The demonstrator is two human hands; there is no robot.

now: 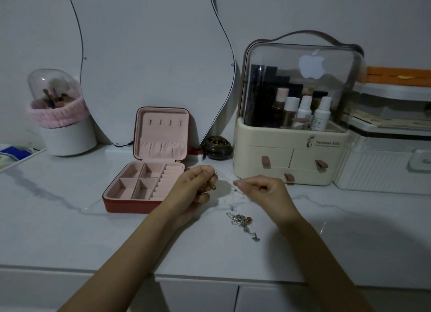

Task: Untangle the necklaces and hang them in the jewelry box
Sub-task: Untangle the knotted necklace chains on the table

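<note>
White marbled tabletop (70,218) under dim light, set against a pale wall with a curvy-edged mirror (151,67) leaning behind. Jewelry box (149,172) sits open at left of centre: red outside, pink lining, upright lid showing a row of small hooks and a gathered pocket, base divided into four square compartments plus a column of ring rolls; no chain seen on the hooks. Left hand (196,190) is raised just right of the box, fingers curled, grip pinched on a thin chain (225,180) with a small gold piece hanging below the fingertips. Right hand (263,190) is level with it and near, thumb and forefinger pinched together on the other end of the same fine chain, which spans the gap between both hands; the strand is faint and hard to trace. Below and between the hands, a tangled heap of necklaces (242,223), silver with some gold, lies on the tabletop, a strand appearing to rise from it toward the hands. Behind: a dark round lidded pot (217,147) beside the box, a cream cosmetics organizer (291,162) with clear hood, bottles and three drawers at right, a brush holder (63,125) with clear dome and pink band at far left.
</note>
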